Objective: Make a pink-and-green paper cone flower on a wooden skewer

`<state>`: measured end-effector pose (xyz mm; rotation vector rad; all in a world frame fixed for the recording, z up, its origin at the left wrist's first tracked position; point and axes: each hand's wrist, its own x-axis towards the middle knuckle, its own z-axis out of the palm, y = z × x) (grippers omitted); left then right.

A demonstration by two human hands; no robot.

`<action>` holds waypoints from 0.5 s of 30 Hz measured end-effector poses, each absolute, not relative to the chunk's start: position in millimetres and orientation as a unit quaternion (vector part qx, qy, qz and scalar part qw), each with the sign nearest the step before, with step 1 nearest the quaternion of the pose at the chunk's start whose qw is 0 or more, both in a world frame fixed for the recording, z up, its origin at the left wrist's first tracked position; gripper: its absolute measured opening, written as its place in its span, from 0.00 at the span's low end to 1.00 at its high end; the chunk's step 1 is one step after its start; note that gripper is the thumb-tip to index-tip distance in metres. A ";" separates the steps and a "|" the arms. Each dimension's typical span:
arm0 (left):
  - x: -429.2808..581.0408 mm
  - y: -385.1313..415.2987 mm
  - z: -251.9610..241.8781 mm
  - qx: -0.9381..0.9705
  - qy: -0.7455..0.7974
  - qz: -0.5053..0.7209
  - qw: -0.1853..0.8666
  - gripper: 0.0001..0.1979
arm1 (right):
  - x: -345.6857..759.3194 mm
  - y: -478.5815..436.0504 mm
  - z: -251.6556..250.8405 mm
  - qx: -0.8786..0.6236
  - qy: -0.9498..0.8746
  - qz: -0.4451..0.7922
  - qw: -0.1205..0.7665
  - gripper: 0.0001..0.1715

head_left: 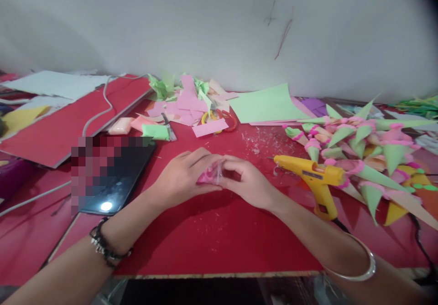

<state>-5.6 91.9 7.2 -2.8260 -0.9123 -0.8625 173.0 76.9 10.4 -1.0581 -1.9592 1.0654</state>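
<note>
Above the middle of the red tabletop, my two hands meet at a small, crinkled clear plastic packet (211,173) with something bright pink in it. My left hand (186,175) wraps its fingers round the packet's left side and partly hides it. With thumb and fingers, my right hand (244,179) pinches the packet's right end. A yellow hot glue gun (310,173) lies to the right of my right hand, its nozzle pointing left. To the left of my left hand lies a dark smartphone (125,182) with a bright light reflected on it.
Green and pink paper cones (362,150) are heaped at the right. Behind my hands lie pink paper scraps (188,102), a light green sheet (268,104), red-handled scissors (231,121) and a green packet (155,132). A red board (68,127) with a white cable crossing it lies left.
</note>
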 end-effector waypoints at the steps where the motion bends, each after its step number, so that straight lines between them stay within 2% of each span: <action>1: -5.7 92.4 7.3 -0.912 -0.295 -0.286 0.021 0.22 | 172.8 76.8 10.1 -0.402 -0.741 0.419 0.336 0.04; 9: -9.3 94.5 8.9 -0.896 -0.331 -0.297 -0.009 0.24 | 173.4 76.8 5.8 -0.348 -0.513 0.671 0.407 0.10; 15: -9.1 95.6 11.0 -0.884 -0.369 -0.287 -0.007 0.26 | 173.6 80.7 3.1 -0.348 -0.431 0.681 0.479 0.13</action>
